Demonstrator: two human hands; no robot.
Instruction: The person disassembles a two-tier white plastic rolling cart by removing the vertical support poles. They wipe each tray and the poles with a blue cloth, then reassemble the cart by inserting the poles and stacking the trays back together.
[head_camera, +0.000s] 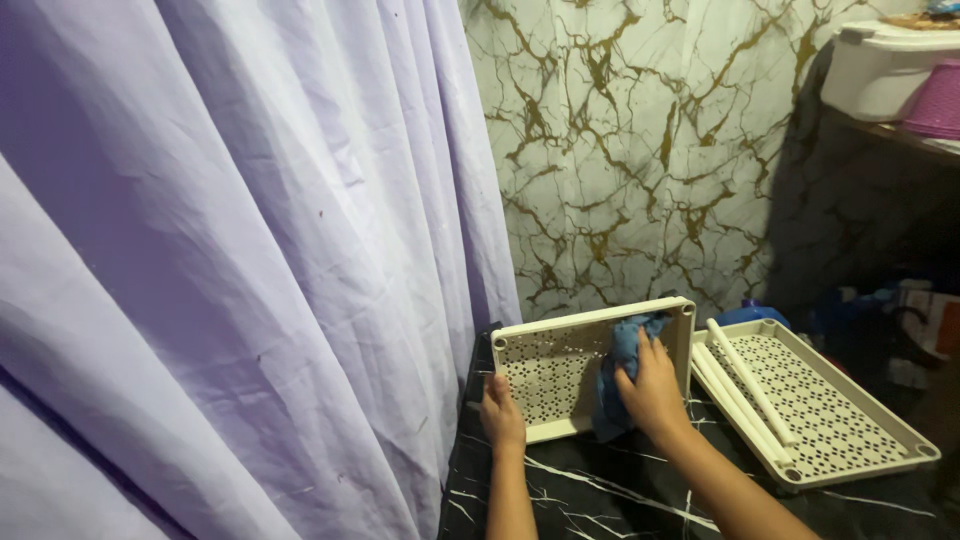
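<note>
Bench (600, 495) was black with white veins. Purple curtain (250, 250) hung along left edge; marble-look wall (640, 150) stood behind. Cream tray with holes (560, 365) lay at far left corner, long side running left to right. Left hand (500, 412) held its near left corner, fingers curled on rim. Right hand (652, 388) pressed blue cloth (622, 365) inside tray, fingers closed on cloth. Second tray (820, 400) with white rods (748, 385) lay just right.
</note>
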